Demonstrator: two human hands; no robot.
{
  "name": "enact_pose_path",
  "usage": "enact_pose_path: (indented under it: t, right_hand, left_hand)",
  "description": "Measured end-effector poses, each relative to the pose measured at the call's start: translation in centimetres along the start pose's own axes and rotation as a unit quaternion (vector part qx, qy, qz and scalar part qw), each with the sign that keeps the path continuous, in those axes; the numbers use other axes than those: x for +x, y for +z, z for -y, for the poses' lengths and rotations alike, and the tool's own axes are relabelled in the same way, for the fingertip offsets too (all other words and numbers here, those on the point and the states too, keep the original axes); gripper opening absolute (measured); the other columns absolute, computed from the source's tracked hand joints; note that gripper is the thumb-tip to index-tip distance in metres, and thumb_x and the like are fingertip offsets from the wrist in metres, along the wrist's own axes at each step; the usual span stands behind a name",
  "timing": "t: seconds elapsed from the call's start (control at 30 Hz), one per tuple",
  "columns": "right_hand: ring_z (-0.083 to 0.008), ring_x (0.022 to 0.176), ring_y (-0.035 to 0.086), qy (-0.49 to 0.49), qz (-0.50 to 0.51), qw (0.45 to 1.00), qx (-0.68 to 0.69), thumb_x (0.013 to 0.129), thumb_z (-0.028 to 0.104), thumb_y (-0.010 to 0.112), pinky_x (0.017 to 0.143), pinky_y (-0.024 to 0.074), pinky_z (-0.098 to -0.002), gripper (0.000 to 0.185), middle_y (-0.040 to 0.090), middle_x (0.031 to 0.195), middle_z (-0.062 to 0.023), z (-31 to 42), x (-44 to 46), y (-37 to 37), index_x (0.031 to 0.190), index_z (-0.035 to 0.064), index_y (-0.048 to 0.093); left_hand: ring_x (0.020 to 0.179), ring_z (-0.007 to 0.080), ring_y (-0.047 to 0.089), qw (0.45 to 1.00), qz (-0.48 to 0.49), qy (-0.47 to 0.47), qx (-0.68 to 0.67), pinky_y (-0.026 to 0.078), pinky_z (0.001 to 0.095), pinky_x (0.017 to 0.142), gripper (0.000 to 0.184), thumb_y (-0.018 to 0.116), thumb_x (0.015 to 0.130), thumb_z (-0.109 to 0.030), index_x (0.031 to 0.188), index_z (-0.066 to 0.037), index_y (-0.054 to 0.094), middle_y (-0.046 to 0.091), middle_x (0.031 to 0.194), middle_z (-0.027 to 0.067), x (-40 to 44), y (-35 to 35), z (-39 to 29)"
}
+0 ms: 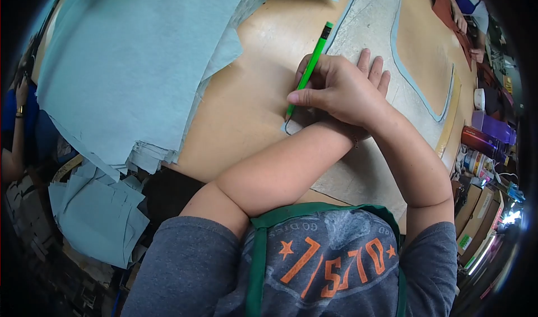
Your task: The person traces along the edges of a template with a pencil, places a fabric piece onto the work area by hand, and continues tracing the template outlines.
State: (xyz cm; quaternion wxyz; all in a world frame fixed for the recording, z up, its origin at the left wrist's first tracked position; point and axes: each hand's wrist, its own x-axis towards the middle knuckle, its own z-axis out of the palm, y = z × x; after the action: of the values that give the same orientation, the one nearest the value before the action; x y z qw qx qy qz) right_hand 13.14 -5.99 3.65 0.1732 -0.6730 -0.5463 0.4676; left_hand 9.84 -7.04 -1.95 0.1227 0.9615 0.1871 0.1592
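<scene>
My right hand (343,87) is closed around a green pencil (315,56) with an eraser end. The pencil leans, its tip down at the edge of a long grey pattern piece (372,22). Light blue sheet material (394,31) shows as a narrow border round the pattern's curved outline. Beneath my right wrist, my left arm crosses over the pattern. My left hand (376,70) lies on the pattern with its fingers spread; its palm is hidden behind my right hand.
A large light blue sheet (134,65) covers the left of the tan table (269,42), with blue pieces (101,216) below it. Purple boxes (493,127) and cardboard (476,213) stand at right. Other people's hands (460,24) show at top right and an arm (19,126) at left.
</scene>
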Motion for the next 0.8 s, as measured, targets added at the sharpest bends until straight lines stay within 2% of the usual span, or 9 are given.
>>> enact_pose_path:
  t: [0.23,0.33,0.37,0.43,0.47,0.5,0.57,0.7,0.8]
  right_hand:
    - [-0.0086,0.062,0.051,-0.006,0.04,0.999,-0.03,0.072,0.012,0.067,0.057,0.039,-0.0219,0.018,0.058,0.067,-0.0024,1.2,-0.4,0.2,0.08,0.0028,0.053]
    - [-0.0091,0.062,0.051,-0.011,-0.001,1.0,0.0,0.073,0.011,0.067,0.058,0.0392,-0.0222,0.018,0.057,0.066,-0.0016,-0.1,-0.1,-0.3,0.08,0.0027,0.053]
    - [-0.009,0.062,0.05,-0.01,-0.033,0.999,-0.006,0.073,0.011,0.066,0.058,0.0394,-0.0223,0.017,0.056,0.066,-0.0012,-0.4,0.2,-1.0,0.08,0.0027,0.053]
    - [-0.008,0.062,0.05,-0.018,-0.103,0.994,-0.036,0.073,0.009,0.066,0.057,0.04,-0.0219,0.017,0.055,0.066,-0.0012,-1.8,1.3,-3.3,0.08,0.0024,0.052]
    - [-0.0071,0.062,0.05,0.062,-0.104,0.992,0.036,0.073,0.011,0.066,0.057,0.0403,-0.0218,0.017,0.055,0.067,-0.0013,-1.0,1.5,-5.0,0.081,0.0028,0.053]
    - [-0.0111,0.063,0.052,0.038,-0.147,0.988,0.039,0.071,0.014,0.068,0.058,0.0423,-0.0254,0.021,0.057,0.07,-0.0044,-2.0,2.2,-6.5,0.083,0.0017,0.056]
    - [-0.0156,0.066,0.056,0.019,-0.206,0.976,0.071,0.07,0.018,0.068,0.061,0.0448,-0.0293,0.026,0.06,0.074,-0.0083,-4.6,4.2,-10.3,0.085,0.0002,0.058]
    - [-0.0103,0.063,0.052,0.037,-0.345,0.927,0.141,0.073,0.016,0.067,0.059,0.0409,-0.024,0.021,0.057,0.076,-0.0025,-7.3,8.2,-17.1,0.085,0.0031,0.056]
    - [-0.0109,0.065,0.052,-0.05,-0.535,0.843,-0.036,0.074,0.018,0.066,0.059,0.0406,-0.0241,0.022,0.057,0.074,-0.0014,-11.9,12.2,-21.4,0.086,0.0026,0.056]
  left_hand:
    - [0.129,0.0388,0.009,0.999,0.029,-0.004,-0.02,0.021,0.0637,0.093,0.064,0.028,0.085,-0.047,0.132,-0.006,0.023,0.014,0.139,0.018,-0.1,-1.1,-0.2]
    - [0.129,0.0357,0.012,0.996,0.014,-0.058,-0.063,0.015,0.0579,0.098,0.061,0.027,0.085,-0.045,0.133,-0.008,0.023,0.014,0.14,0.0167,0.2,2.8,-0.9]
    - [0.129,0.0347,0.013,0.994,0.006,-0.073,-0.077,0.013,0.0559,0.099,0.06,0.026,0.085,-0.044,0.133,-0.008,0.023,0.015,0.14,0.0163,0.7,3.3,-1.0]
    - [0.129,0.0299,0.017,0.967,0.007,-0.098,-0.237,0.008,0.0491,0.103,0.059,0.032,0.084,-0.041,0.133,-0.009,0.023,0.014,0.14,0.0151,1.1,3.2,-1.1]
    - [0.129,0.0293,0.014,0.975,0.046,-0.103,-0.193,0.008,0.0535,0.101,0.061,0.038,0.082,-0.041,0.132,-0.009,0.024,0.015,0.14,0.0144,1.1,1.5,-1.1]
    - [0.13,0.0287,0.012,0.98,0.086,-0.104,-0.148,0.008,0.0578,0.099,0.063,0.045,0.08,-0.041,0.132,-0.01,0.025,0.015,0.14,0.0137,1.0,-0.3,-1.2]
    - [0.13,0.0314,0.007,0.984,0.07,-0.088,-0.14,0.008,0.0656,0.093,0.066,0.051,0.077,-0.04,0.131,-0.009,0.027,0.016,0.139,0.0126,0.7,-1.1,-1.1]
    - [0.13,0.033,0.003,0.982,0.082,-0.078,-0.149,0.009,0.066,0.092,0.065,0.051,0.078,-0.04,0.13,-0.009,0.03,0.014,0.14,0.012,0.7,-1.3,-0.9]
    - [0.13,0.034,0.003,0.983,0.094,-0.07,-0.139,0.01,0.0667,0.091,0.065,0.05,0.078,-0.041,0.131,-0.009,0.029,0.014,0.14,0.0124,0.9,-1.6,-1.2]
